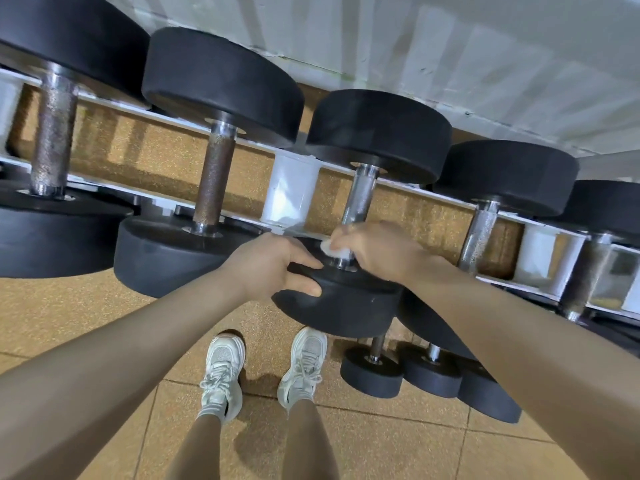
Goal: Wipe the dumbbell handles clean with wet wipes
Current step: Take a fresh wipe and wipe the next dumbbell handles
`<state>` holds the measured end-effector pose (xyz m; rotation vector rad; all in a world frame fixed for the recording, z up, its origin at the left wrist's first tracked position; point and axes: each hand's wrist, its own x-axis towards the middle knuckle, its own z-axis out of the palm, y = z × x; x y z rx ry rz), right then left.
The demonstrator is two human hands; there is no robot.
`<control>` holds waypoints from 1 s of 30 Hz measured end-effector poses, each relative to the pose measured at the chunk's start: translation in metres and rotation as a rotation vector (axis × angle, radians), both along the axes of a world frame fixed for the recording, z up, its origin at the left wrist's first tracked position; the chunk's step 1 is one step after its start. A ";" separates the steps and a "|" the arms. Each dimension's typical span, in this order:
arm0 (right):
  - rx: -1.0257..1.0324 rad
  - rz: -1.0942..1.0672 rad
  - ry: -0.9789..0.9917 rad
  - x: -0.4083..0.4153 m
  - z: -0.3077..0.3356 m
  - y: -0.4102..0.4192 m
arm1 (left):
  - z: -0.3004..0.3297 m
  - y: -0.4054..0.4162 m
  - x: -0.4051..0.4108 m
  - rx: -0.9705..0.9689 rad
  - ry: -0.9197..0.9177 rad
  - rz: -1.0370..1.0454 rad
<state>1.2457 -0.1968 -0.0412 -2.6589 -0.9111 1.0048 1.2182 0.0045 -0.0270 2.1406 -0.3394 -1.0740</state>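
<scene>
A black dumbbell lies on the white rack, its knurled steel handle [360,195] running toward me between a far head [379,133] and a near head [346,306]. My right hand [374,251] is wrapped round the near end of that handle with a white wet wipe [330,249] bunched under its fingers. My left hand [273,265] grips the upper left edge of the near head, thumb on the side, fingers over its face. The wipe is mostly hidden by my right hand.
Larger dumbbells [214,174] with rusty handles sit to the left, and more [481,233] to the right on the rack rails [287,192]. Small dumbbells [372,372] stand on the tan rubber floor by my shoes [221,372]. A white wall [485,46] is behind.
</scene>
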 end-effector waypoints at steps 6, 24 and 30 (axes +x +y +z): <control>0.514 -1.512 -0.006 0.014 0.005 -0.024 | 0.000 0.000 0.002 -0.018 0.041 0.041; 0.382 -1.238 0.745 0.008 -0.024 -0.030 | 0.003 -0.002 0.005 -0.016 0.092 0.096; 0.834 -1.720 0.715 0.042 -0.029 -0.019 | 0.005 -0.002 0.002 -0.019 0.106 0.098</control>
